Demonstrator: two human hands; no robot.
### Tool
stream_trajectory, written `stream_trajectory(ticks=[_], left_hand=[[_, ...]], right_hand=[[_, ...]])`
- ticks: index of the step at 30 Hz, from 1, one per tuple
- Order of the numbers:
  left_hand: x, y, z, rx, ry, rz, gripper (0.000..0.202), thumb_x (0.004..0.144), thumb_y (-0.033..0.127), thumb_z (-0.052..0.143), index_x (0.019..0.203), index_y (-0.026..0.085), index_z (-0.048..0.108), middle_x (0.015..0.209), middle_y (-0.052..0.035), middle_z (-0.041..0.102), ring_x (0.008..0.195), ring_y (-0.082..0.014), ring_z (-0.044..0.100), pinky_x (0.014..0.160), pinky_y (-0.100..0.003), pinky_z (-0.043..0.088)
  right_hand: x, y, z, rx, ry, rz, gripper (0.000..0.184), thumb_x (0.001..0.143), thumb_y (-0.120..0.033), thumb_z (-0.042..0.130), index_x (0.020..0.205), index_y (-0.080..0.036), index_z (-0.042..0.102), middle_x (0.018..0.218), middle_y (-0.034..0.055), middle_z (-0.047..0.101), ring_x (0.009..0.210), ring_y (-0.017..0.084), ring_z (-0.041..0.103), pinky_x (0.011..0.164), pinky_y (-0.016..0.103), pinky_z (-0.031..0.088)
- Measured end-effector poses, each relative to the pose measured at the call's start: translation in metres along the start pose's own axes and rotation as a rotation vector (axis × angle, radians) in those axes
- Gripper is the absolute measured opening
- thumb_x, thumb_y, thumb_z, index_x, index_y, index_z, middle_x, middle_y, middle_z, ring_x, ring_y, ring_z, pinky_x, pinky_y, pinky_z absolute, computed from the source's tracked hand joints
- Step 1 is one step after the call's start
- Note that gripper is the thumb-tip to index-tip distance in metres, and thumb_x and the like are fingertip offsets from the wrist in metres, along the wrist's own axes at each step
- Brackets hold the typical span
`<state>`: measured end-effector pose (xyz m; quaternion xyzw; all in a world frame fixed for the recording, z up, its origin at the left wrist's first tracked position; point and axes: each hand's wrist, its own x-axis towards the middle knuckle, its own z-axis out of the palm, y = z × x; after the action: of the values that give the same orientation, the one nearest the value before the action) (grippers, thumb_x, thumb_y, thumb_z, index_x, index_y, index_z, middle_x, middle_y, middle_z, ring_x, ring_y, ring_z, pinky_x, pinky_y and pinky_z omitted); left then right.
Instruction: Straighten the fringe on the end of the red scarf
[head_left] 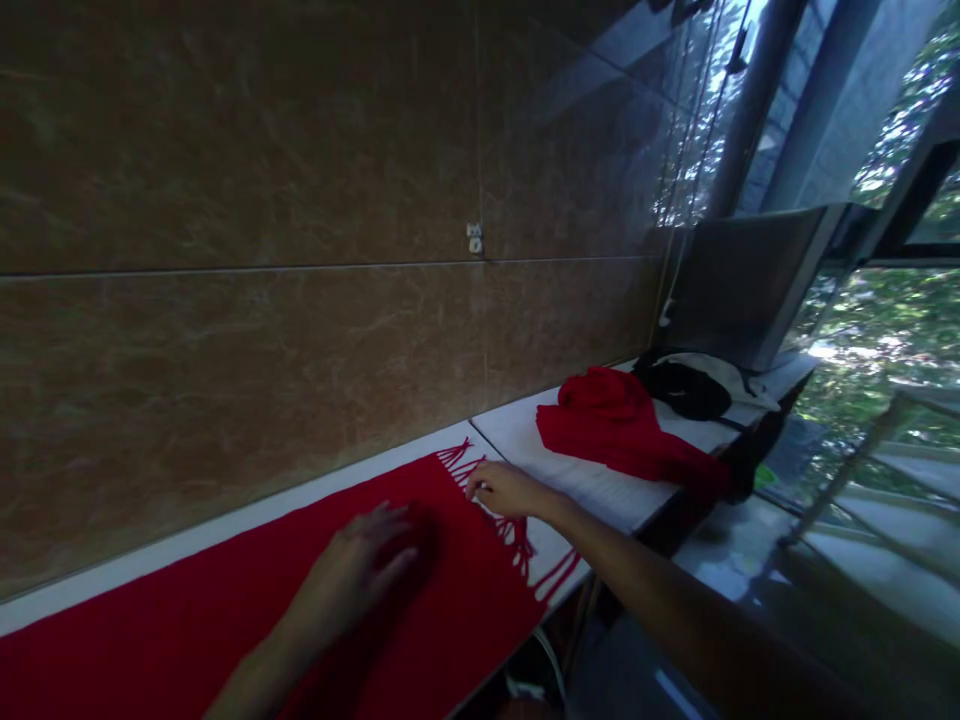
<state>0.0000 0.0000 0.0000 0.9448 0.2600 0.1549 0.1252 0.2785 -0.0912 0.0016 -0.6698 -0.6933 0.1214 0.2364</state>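
— Where did the red scarf (225,610) lie?
— Flat along the white counter (517,430); the left hand (352,575) pressed on it, fingers spread, gripping nothing.
— And the right hand (506,490)?
— Its fingers pinched the fringe (517,535).

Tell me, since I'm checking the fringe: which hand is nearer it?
Right. The right hand touches the fringe at the scarf end; the left hand lies flat on the scarf, farther back.

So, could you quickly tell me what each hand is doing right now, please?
Left hand: open, flat on the red scarf.
Right hand: fingers pinched on the scarf's fringe.
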Motion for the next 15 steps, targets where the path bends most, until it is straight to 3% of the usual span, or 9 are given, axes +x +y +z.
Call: stream_trajectory(ticks=[3,5,9,15], left_hand=[[0.045,0.043,0.039,0.040,-0.095,-0.030,0.056,0.094,0.050,0.054,0.143,0.024,0.057,0.156,-0.0086,0.047,0.148,-0.0291,0.038,0.124,-0.053,0.026],[0.058,0.056,0.056,0.088,-0.147,-0.062,0.069,0.093,0.057,0.053,0.152,0.022,0.045,0.162,-0.0103,0.036,0.152,-0.0314,0.028,0.125,-0.059,0.017],[0.057,0.052,0.067,0.158,-0.214,-0.051,0.082,0.093,0.067,0.044,0.159,0.020,0.030,0.166,-0.0101,0.022,0.155,-0.0331,0.014,0.124,-0.064,0.008],[0.056,0.046,0.066,0.159,-0.248,-0.052,0.095,0.089,0.077,0.039,0.160,0.016,0.025,0.166,-0.0114,0.017,0.156,-0.0345,0.007,0.124,-0.064,0.005]], right_hand=[[0.003,0.005,0.007,-0.021,-0.015,0.028,0.026,0.077,-0.001,0.056,0.082,-0.019,0.075,0.094,0.0045,0.071,0.090,0.016,0.065,0.080,0.025,0.045],[0.000,0.010,0.012,-0.019,-0.008,0.055,0.025,0.077,-0.001,0.056,0.081,-0.018,0.074,0.097,0.0059,0.069,0.090,0.016,0.063,0.079,0.025,0.044],[-0.005,0.017,0.017,0.021,-0.001,0.074,0.024,0.078,-0.001,0.056,0.079,-0.018,0.072,0.099,0.0063,0.066,0.092,0.017,0.062,0.081,0.025,0.044],[0.001,0.014,0.014,0.098,0.012,0.110,0.027,0.079,-0.001,0.053,0.086,-0.017,0.073,0.103,0.0074,0.069,0.098,0.017,0.062,0.091,0.027,0.044]])
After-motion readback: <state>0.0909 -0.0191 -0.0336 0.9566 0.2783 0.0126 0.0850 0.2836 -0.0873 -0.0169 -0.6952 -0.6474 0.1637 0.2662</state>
